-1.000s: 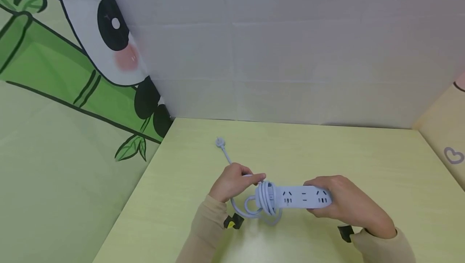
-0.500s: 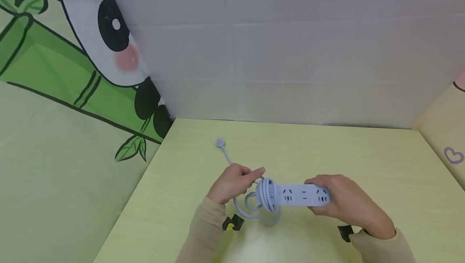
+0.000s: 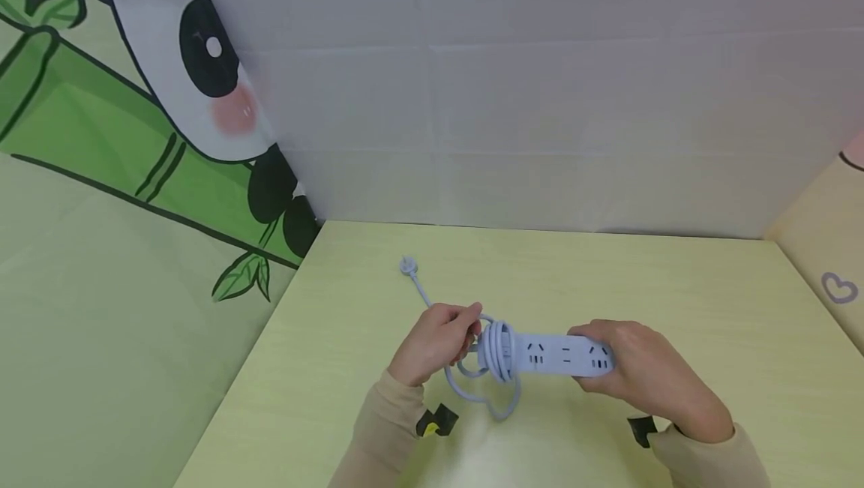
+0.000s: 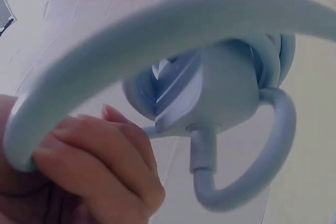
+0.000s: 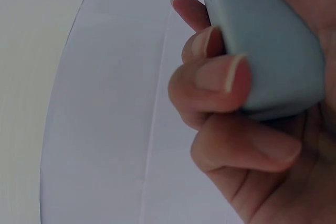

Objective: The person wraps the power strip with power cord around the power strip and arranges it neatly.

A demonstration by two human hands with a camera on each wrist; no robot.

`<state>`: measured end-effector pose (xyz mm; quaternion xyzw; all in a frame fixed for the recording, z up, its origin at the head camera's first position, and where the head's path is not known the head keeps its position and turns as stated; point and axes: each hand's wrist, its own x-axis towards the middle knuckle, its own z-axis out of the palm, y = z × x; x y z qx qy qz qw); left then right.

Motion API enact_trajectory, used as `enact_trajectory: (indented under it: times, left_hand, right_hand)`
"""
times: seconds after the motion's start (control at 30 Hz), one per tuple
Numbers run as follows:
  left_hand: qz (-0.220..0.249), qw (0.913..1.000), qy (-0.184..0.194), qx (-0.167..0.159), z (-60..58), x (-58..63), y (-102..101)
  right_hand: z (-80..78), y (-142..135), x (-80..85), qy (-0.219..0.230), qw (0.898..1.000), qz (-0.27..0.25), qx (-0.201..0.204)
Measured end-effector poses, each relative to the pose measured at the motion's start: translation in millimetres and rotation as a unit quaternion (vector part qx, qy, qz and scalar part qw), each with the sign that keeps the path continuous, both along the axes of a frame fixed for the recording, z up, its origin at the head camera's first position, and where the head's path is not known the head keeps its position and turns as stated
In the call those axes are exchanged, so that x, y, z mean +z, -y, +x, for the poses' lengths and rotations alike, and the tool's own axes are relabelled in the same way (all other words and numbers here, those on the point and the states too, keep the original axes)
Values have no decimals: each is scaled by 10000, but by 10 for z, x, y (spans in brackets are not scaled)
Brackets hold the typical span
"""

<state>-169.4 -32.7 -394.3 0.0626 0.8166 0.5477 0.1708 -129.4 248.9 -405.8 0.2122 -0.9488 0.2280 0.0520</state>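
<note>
A white power strip [image 3: 565,355] is held over the table, its sockets facing up. My right hand [image 3: 631,360] grips its right end; in the right wrist view the fingers curl round the strip's body [image 5: 278,51]. Several turns of white power cord [image 3: 499,351] are wound round the left end. With its fingers curled, my left hand [image 3: 439,338] holds the cord beside those turns. In the left wrist view a cord loop [image 4: 157,30] arches out of that hand, over the strip's end [image 4: 226,93]. The plug [image 3: 408,265] lies beyond my left hand, its cord running back under the hand.
The pale yellow table [image 3: 675,278] meets a grey-white backdrop [image 3: 540,98] at its far edge. On the left stands a green panel [image 3: 101,285] with a panda and bamboo print. A cream panel [image 3: 823,248] with a heart outline borders the right side.
My left hand draws in towards the wound cord, its thumb and fingers turning upward. The strip rises slightly in the head view, and the loop hanging below it swings into a new shape.
</note>
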Motion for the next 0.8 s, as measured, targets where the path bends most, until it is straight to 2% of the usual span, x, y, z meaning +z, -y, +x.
enact_trajectory:
  times: [0.23,0.5,0.8]
  left_hand:
    - [166,9998,12,79,30,26,-39]
    - [527,9985,-147,-11,66,41,-69]
    - [499,9983,-284,-6,94,77,-94]
  right_hand:
    - [1,5,0,-43,10000,5,-61]
    - [8,22,-2,-291,9994,30,-168]
    - [-3,24,-16,-549,9983,-51,-187]
